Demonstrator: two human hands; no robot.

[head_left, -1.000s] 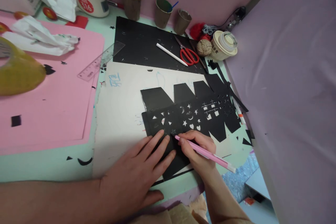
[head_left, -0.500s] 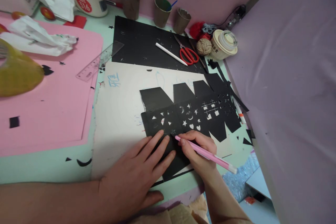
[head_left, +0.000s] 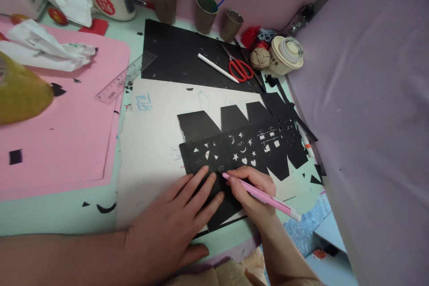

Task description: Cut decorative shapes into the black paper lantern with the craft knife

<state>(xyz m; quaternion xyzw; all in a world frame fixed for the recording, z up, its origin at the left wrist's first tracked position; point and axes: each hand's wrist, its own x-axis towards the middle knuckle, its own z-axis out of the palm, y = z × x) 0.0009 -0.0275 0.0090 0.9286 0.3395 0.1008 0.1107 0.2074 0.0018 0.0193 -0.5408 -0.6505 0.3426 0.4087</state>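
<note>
Black cardstock [head_left: 250, 143] with tapered tabs lies on a white sheet, pierced by cut-out triangles, moons, stars, hearts and squares. My left hand [head_left: 182, 210] rests flat on its near left part, fingers spread. In a writing grip, my right hand [head_left: 253, 190] holds a pink pen-style craft knife [head_left: 264, 196]. The knife's thin tip meets the cardstock beside a faint star outline, just past my left fingertips. Part of the card under both hands is hidden.
Beyond the white sheet [head_left: 147, 152] lies another black sheet [head_left: 174, 53] with red-handled scissors [head_left: 241, 70] and a white pen [head_left: 217, 68]. A clear ruler [head_left: 125, 78] and pink boards [head_left: 73, 143] are left. Cups [head_left: 206, 13], twine [head_left: 260, 58] and a lidded tub [head_left: 284, 56] line the back.
The view has shifted very slightly. Both hands, the knife and the cardstock stay almost where they were, with the knife tip still by the star outline.
</note>
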